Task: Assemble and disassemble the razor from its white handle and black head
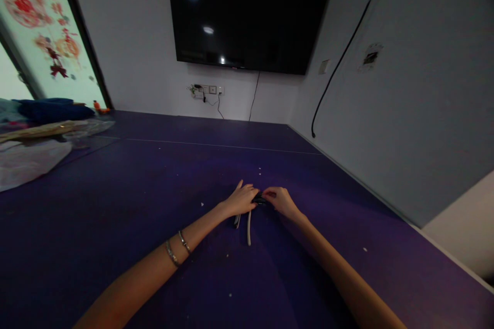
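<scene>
In the middle of the purple tabletop, my left hand (pixel 241 199) bends over a small black object (pixel 259 199), its fingers closed on the near side of it. My right hand (pixel 281 200) meets it from the other side, thumb and fingertips pinched at its right end. What the black object is cannot be made out, since both hands cover much of it. A pale, cord-like strip (pixel 249 229) sticks out below my left hand toward me. Beside it a shorter grey and dark piece (pixel 236 221) also shows from under the palm.
The purple surface (pixel 154 247) carries small white scraps. At the far left lie a dark blue cloth (pixel 54 110) and white plastic bags (pixel 34 159). Behind stand a wall with sockets (pixel 210 89) and a television (pixel 250 15). A black cable (pixel 339 61) hangs at the right.
</scene>
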Demonstrator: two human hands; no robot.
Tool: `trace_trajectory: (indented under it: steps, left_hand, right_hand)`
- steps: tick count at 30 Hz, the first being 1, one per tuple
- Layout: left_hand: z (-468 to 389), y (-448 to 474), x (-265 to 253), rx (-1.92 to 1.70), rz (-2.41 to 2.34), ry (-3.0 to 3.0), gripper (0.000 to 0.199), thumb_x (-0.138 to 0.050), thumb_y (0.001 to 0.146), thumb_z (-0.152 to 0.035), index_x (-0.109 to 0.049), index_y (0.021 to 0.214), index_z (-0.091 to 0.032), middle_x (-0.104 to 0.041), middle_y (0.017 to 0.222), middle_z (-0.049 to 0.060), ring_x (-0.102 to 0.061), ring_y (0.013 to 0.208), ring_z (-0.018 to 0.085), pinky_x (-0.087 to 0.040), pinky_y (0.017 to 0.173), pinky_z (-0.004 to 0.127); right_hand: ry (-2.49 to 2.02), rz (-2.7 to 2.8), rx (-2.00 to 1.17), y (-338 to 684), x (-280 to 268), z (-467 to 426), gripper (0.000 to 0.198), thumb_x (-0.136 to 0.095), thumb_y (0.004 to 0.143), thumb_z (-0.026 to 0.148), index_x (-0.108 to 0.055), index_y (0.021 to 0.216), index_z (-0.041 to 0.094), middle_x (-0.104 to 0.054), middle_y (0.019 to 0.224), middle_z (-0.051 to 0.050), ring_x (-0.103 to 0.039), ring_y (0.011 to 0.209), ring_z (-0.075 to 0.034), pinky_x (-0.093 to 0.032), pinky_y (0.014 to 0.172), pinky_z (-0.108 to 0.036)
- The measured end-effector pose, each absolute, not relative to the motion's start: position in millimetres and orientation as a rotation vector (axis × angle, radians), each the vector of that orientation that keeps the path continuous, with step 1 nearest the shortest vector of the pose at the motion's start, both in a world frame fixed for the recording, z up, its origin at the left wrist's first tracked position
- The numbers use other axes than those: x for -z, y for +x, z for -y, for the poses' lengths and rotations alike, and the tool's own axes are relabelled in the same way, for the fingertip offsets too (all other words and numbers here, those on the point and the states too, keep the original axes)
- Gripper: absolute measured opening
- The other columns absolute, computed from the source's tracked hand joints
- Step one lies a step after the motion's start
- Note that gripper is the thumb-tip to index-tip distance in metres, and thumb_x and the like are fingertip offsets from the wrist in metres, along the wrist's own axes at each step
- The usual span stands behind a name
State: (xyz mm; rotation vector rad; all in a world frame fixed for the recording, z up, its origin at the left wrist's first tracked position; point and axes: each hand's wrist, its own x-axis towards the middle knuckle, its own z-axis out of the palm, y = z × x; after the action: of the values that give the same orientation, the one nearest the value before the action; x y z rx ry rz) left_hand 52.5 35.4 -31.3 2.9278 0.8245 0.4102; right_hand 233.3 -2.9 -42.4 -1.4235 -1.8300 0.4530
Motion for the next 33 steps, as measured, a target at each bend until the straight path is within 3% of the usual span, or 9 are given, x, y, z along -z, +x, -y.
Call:
trace_trajectory:
  steps: [14, 33]
  left_hand:
    - [-32, 52, 28, -0.426, -0.803, 2.911, 0.021, -0.054, 0.077, -0.021, -0.056, 0.097, -0.016, -0.06, 0.103, 0.008, -0.046, 0.113, 0.023, -0.02, 0.103, 0.052]
    - [-27, 52, 26, -0.426, -0.839, 2.9, 0.024, -0.053, 0.077, -0.022, -0.059, 0.099, -0.016, -0.059, 0.105, 0.007, -0.047, 0.109, 0.022, -0.019, 0.105, 0.048]
  right_hand:
    - [-1.456, 1.985, -0.246, 238, 49, 0, 0.019, -0.052, 0.077, 0.019, -0.071, 0.079, 0.017, -0.067, 0.077, -0.006, -0.059, 0.07, -0.016, -0.044, 0.067, -0.025]
    - [-1.488, 2.138, -0.205, 233, 33, 16, 0.026, -0.047, 0.078, 0.014, -0.071, 0.088, 0.019, -0.062, 0.079, -0.006, -0.057, 0.07, -0.014, -0.044, 0.068, -0.024]
